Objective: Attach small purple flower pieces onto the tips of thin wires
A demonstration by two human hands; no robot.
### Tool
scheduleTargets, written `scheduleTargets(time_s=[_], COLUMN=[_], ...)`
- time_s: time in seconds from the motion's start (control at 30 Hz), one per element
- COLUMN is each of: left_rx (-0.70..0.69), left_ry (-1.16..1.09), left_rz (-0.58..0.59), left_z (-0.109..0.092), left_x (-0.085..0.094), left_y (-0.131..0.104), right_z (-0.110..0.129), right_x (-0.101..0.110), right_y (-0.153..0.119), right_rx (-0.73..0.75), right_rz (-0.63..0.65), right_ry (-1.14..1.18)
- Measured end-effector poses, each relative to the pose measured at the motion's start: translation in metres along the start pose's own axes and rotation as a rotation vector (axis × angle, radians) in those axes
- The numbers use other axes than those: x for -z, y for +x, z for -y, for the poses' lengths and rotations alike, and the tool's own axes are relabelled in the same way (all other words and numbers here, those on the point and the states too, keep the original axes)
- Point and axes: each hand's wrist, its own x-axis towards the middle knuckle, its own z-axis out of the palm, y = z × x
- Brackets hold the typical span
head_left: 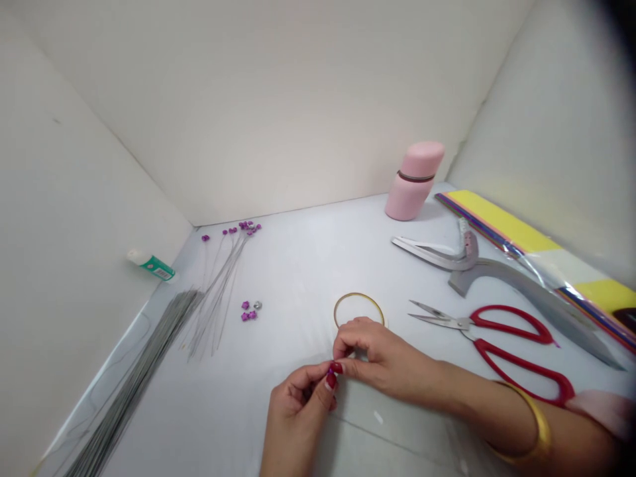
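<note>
At the front middle, my left hand (301, 411) and my right hand (385, 358) meet with fingertips pinched together. Between the nails a sliver of a small purple bead (330, 372) shows; the fingers hide the rest. Just beyond my right hand lies a thin gold hoop (358, 294), partly covered by its fingers. To the left are a few loose purple star beads (245, 305) beside a small silver bell (258, 305). Further back, thin wires (221, 291) lie fanned out, tipped with purple beads (246, 226). A thin dark line runs below my hands; I cannot tell whether it is wire.
A thick bundle of grey wires (144, 377) lies at left, near a green-and-white tube (158, 267). On the right are red-handled scissors (464, 323), a curved grey metal tool (527, 281) and colored sheets in plastic (527, 232). A pink bottle (412, 185) stands at the back.
</note>
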Motion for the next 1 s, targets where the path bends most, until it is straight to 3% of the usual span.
scheduleTargets(time_s=[0.2, 0.37, 0.53, 0.63, 0.77, 0.87, 1.0], left_rx=[-0.014, -0.031, -0.029, -0.048, -0.113, -0.130, -0.148], left_ry=[0.012, -0.042, -0.067, -0.092, -0.068, -0.043, -0.056], left_rz=[-0.037, -0.072, -0.138, -0.189, -0.248, -0.269, -0.295], left_z=[-0.003, -0.008, -0.006, -0.002, 0.003, 0.004, 0.004], left_x=[-0.001, 0.000, -0.001, -0.003, -0.005, -0.006, -0.007], left_y=[-0.002, -0.003, -0.002, 0.000, 0.001, 0.002, 0.002], right_z=[-0.001, 0.000, 0.006, -0.005, -0.034, -0.044, -0.045], right_x=[-0.004, -0.004, 0.022, 0.052, 0.082, 0.085, 0.079], right_y=[-0.002, -0.001, -0.008, -0.038, -0.108, -0.151, -0.162], right_rx=[0.039, 0.091, 0.080, -0.049, -0.306, -0.405, -0.423], right_rz=[-0.079, -0.245, -0.322, -0.330, -0.378, -0.338, -0.321], right_ry=[0.071, 0.084, 0.035, -0.200, -0.603, -0.666, -0.689])
